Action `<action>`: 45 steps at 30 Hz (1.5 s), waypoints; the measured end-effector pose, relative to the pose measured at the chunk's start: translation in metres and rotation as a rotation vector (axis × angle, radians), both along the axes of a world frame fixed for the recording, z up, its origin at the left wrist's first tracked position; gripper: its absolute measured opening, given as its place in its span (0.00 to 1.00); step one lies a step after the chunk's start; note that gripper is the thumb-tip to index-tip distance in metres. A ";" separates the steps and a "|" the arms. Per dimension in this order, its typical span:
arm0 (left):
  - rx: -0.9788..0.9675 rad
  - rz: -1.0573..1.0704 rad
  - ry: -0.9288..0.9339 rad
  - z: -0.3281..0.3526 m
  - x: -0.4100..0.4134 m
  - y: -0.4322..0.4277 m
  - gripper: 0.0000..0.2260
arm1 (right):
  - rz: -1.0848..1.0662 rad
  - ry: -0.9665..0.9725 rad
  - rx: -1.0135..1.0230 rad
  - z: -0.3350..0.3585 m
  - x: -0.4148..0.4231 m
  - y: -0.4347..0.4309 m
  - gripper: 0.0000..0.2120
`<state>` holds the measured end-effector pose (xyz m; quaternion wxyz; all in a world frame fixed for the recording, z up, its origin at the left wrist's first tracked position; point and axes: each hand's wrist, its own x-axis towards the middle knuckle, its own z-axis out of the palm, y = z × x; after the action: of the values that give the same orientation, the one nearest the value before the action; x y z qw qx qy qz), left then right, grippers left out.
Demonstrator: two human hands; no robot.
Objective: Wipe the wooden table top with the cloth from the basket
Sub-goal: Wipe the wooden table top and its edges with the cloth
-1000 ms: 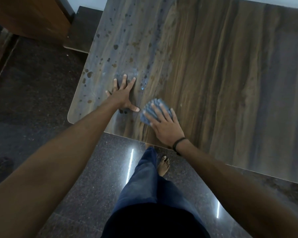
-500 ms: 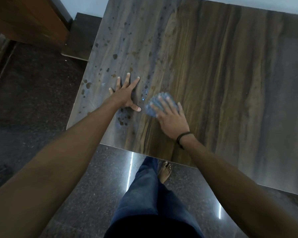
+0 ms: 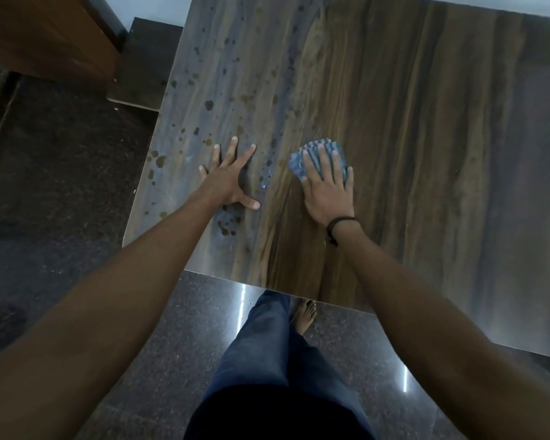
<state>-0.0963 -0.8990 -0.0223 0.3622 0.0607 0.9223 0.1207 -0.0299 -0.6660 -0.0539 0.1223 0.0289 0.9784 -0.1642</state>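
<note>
The right hand [image 3: 328, 188] lays straight fingers [image 3: 324, 163], close together, flat on the crumpled blue cloth [image 3: 297, 165], pressing it onto the bench [image 3: 426, 154]. The left hand [image 3: 227, 182] rests just beside it, spread wide on the bare top. The bench is smooth wood-grain with a rounded corner, and dark blotches [image 3: 208, 105] spot its left part. Below is a dark, speckled, glossy floor [image 3: 61, 185].
</note>
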 end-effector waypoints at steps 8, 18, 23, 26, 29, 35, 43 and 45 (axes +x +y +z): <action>-0.028 -0.033 -0.005 -0.001 -0.005 0.002 0.64 | 0.274 0.038 0.037 -0.002 0.030 0.010 0.25; -0.043 -0.057 -0.067 0.004 -0.048 0.018 0.65 | 0.129 0.000 -0.032 0.006 0.019 -0.016 0.26; 0.001 -0.050 -0.052 0.001 -0.049 0.015 0.65 | -0.015 0.003 -0.018 0.002 -0.065 0.010 0.25; 0.000 -0.050 -0.043 -0.001 -0.047 0.014 0.65 | -0.078 -0.009 -0.041 0.003 -0.072 0.003 0.25; 0.000 -0.046 -0.048 -0.005 -0.051 0.014 0.63 | 0.160 0.053 0.001 0.000 -0.024 -0.003 0.25; 0.044 -0.029 0.023 0.000 -0.086 0.010 0.59 | -0.051 -0.003 -0.019 0.003 -0.124 0.038 0.25; -0.004 -0.057 0.069 0.011 -0.165 0.015 0.60 | 0.306 0.075 0.064 -0.005 -0.095 0.022 0.25; -0.018 -0.087 0.072 0.011 -0.180 0.018 0.60 | 0.164 0.058 0.049 -0.002 -0.143 0.033 0.25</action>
<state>-0.2767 -0.8806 -0.0117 0.3341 0.1018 0.9323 0.0941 -0.1729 -0.6329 -0.0559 0.1064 -0.0531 0.9843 -0.1303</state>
